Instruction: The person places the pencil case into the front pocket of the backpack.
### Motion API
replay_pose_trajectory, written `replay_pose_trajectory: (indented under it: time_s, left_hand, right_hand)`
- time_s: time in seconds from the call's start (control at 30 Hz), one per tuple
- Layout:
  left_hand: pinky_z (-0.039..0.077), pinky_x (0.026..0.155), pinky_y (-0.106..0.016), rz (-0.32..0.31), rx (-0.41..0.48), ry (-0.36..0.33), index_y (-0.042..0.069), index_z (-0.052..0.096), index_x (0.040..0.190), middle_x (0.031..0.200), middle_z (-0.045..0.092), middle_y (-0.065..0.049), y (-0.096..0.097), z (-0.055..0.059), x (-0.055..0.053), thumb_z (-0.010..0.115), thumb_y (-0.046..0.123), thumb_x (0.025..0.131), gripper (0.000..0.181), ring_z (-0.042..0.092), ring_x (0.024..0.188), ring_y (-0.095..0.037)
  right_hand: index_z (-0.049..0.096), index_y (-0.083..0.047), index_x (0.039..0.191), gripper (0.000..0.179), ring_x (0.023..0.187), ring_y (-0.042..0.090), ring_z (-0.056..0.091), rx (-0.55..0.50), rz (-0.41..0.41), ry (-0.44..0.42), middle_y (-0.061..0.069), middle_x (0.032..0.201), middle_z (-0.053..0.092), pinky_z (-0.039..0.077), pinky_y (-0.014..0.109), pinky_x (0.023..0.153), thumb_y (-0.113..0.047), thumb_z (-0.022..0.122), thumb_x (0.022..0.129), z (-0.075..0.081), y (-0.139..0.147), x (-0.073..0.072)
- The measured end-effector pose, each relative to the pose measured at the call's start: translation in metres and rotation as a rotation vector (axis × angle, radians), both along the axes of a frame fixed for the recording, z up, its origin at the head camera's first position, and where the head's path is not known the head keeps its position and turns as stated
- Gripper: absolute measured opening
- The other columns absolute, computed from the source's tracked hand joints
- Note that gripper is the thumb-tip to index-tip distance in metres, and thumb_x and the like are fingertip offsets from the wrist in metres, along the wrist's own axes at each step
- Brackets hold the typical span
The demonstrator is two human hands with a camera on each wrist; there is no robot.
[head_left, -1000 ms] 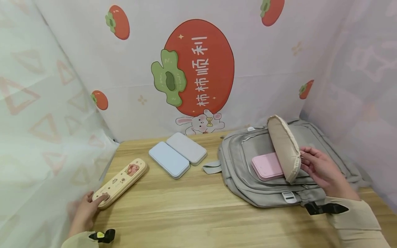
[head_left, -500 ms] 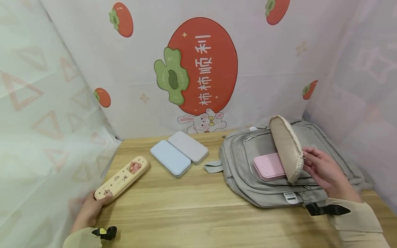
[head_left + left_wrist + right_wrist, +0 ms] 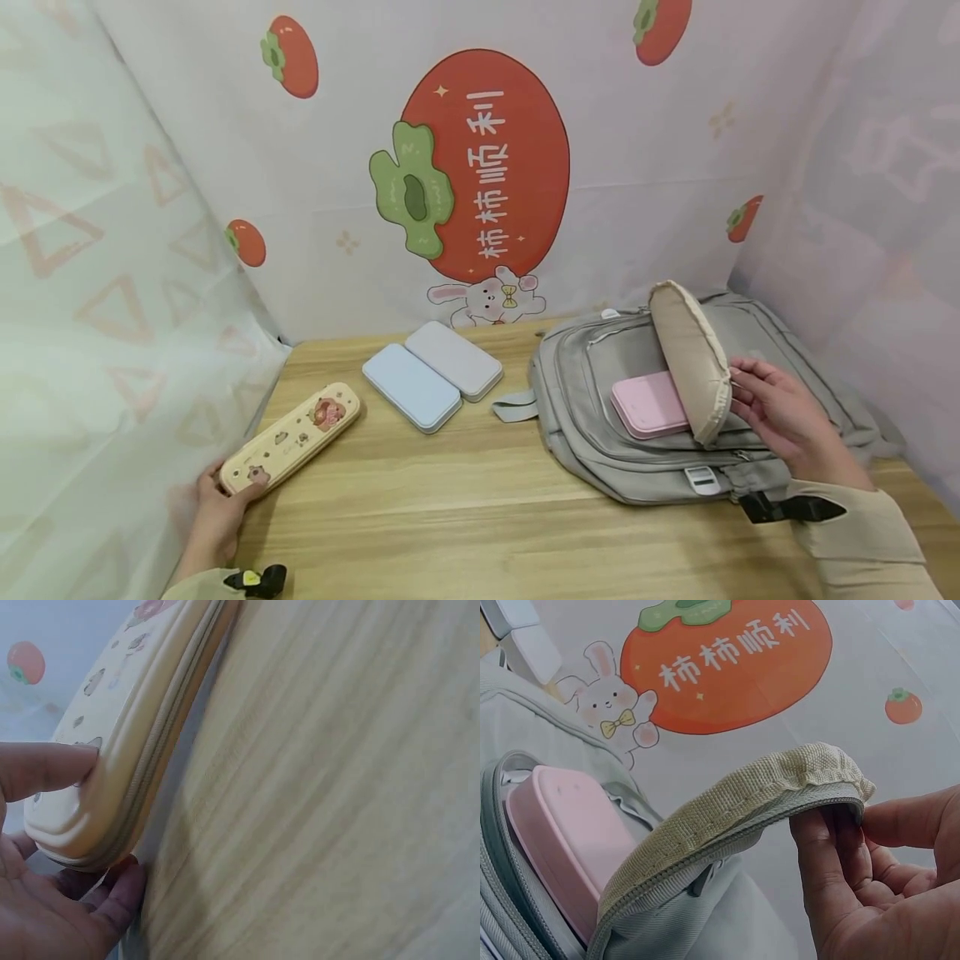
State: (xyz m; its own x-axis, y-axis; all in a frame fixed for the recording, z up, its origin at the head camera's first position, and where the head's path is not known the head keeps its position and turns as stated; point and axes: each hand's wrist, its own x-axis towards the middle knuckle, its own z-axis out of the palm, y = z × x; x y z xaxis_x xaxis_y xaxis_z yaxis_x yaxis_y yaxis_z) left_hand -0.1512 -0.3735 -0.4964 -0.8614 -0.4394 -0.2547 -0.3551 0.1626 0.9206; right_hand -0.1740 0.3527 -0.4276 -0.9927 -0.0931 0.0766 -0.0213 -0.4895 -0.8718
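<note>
At the near left of the table, my left hand (image 3: pixel 217 515) grips the lower end of a cream zippered pencil case (image 3: pixel 292 437) with small cartoon prints. In the left wrist view the thumb lies on the lid of the pencil case (image 3: pixel 112 720), with fingers curled beneath its end. My right hand (image 3: pixel 780 412) pinches the edge of the raised pocket flap (image 3: pixel 686 358) of a grey backpack (image 3: pixel 577 400) lying flat. The right wrist view shows thumb and fingers on the zippered edge of the flap (image 3: pixel 727 802). A pink case (image 3: pixel 648 404) sits partly inside the open pocket.
A light blue case (image 3: pixel 412 385) and a pale grey case (image 3: pixel 455 358) lie side by side at the back middle of the wooden table (image 3: pixel 420 517). The backpack's strap loop (image 3: pixel 515 407) sticks out to its left. Printed curtains (image 3: pixel 330 167) enclose the table's back and sides.
The pencil case's near end has risen and its top has tilted more toward the camera in my left hand. My right hand keeps the flap raised in the same place.
</note>
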Motion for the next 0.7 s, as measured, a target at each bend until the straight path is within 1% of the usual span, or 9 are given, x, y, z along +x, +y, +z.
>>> replay_pose_trajectory:
  time_s: [0.07, 0.17, 0.2, 0.23, 0.3, 0.47, 0.53, 0.6, 0.7]
  left_hand:
    - [0.043, 0.082, -0.004, 0.017, 0.04, 0.021, 0.006, -0.013, 0.162, 0.165, 0.003, -0.026, 0.002, 0.002, 0.001, 0.059, 0.003, 0.103, 0.093, 0.038, 0.101, 0.008]
    - [0.048, 0.082, -0.01, 0.034, 0.094, 0.049, 0.009, -0.01, 0.162, 0.155, 0.019, -0.02, 0.005, 0.007, 0.003, 0.053, 0.0, 0.104, 0.086, 0.045, 0.095, 0.008]
    - [0.049, 0.082, -0.012, 0.027, 0.108, 0.056, 0.008, -0.01, 0.162, 0.15, 0.023, -0.02, 0.005, 0.009, 0.004, 0.051, -0.001, 0.105, 0.085, 0.047, 0.094, 0.008]
    - [0.05, 0.08, -0.014, 0.032, 0.112, 0.054, 0.009, -0.009, 0.162, 0.144, 0.027, -0.015, 0.005, 0.011, 0.004, 0.05, -0.001, 0.105, 0.083, 0.049, 0.091, 0.007]
    - [0.051, 0.079, -0.017, 0.028, 0.124, 0.052, 0.008, -0.006, 0.163, 0.135, 0.031, -0.011, 0.005, 0.014, 0.005, 0.049, -0.001, 0.106, 0.08, 0.052, 0.088, 0.005]
    - [0.053, 0.078, -0.02, 0.021, 0.159, 0.044, 0.005, 0.0, 0.163, 0.134, 0.034, -0.009, 0.004, 0.017, 0.006, 0.049, 0.004, 0.108, 0.074, 0.056, 0.088, 0.003]
    - [0.053, 0.078, -0.02, 0.044, 0.217, 0.043, 0.016, 0.015, 0.159, 0.134, 0.033, -0.004, 0.003, 0.016, 0.005, 0.049, 0.005, 0.108, 0.063, 0.056, 0.089, 0.003]
    - [0.053, 0.08, -0.019, 0.068, 0.288, 0.046, 0.028, 0.026, 0.147, 0.133, 0.032, 0.0, 0.002, 0.015, 0.006, 0.049, 0.007, 0.108, 0.05, 0.056, 0.091, 0.004]
    - [0.053, 0.082, -0.02, 0.098, 0.395, 0.038, 0.039, 0.032, 0.126, 0.132, 0.033, 0.003, 0.0, 0.014, 0.007, 0.05, 0.011, 0.108, 0.038, 0.056, 0.091, 0.003]
  right_hand:
    - [0.068, -0.009, 0.105, 0.028, 0.086, 0.014, 0.069, 0.013, -0.003, -0.006, 0.004, 0.097, 0.069, 0.059, 0.025, 0.072, 0.001, 0.043, 0.109, 0.0, 0.0, 0.0]
    - [0.068, -0.01, 0.105, 0.026, 0.086, 0.013, 0.068, 0.031, -0.008, -0.017, 0.003, 0.097, 0.069, 0.058, 0.025, 0.072, 0.0, 0.044, 0.109, 0.0, 0.0, 0.0]
    - [0.068, -0.01, 0.105, 0.026, 0.086, 0.013, 0.068, 0.034, -0.01, -0.02, 0.003, 0.097, 0.068, 0.058, 0.025, 0.072, 0.0, 0.044, 0.109, 0.0, -0.001, 0.0]
    - [0.067, -0.01, 0.105, 0.025, 0.086, 0.013, 0.068, 0.037, -0.011, -0.022, 0.003, 0.097, 0.068, 0.058, 0.025, 0.072, 0.0, 0.045, 0.109, 0.0, -0.001, 0.0]
    - [0.067, -0.01, 0.105, 0.025, 0.086, 0.013, 0.068, 0.04, -0.011, -0.022, 0.003, 0.097, 0.068, 0.058, 0.025, 0.072, 0.0, 0.045, 0.109, -0.001, 0.0, 0.0]
    - [0.067, -0.01, 0.105, 0.023, 0.086, 0.013, 0.068, 0.044, -0.005, -0.012, 0.003, 0.097, 0.069, 0.058, 0.025, 0.072, -0.001, 0.047, 0.109, -0.001, 0.0, 0.0]
    - [0.068, -0.01, 0.106, 0.022, 0.087, 0.013, 0.069, 0.043, 0.003, -0.006, 0.003, 0.098, 0.069, 0.058, 0.025, 0.073, -0.002, 0.048, 0.109, -0.001, 0.001, 0.001]
    - [0.068, -0.01, 0.106, 0.023, 0.087, 0.013, 0.069, 0.044, 0.003, -0.008, 0.003, 0.098, 0.069, 0.058, 0.025, 0.073, -0.002, 0.047, 0.109, -0.001, 0.001, 0.0]
    - [0.068, -0.01, 0.106, 0.023, 0.087, 0.013, 0.069, 0.044, 0.006, -0.006, 0.003, 0.098, 0.069, 0.059, 0.025, 0.073, -0.002, 0.047, 0.109, -0.001, 0.001, 0.0]
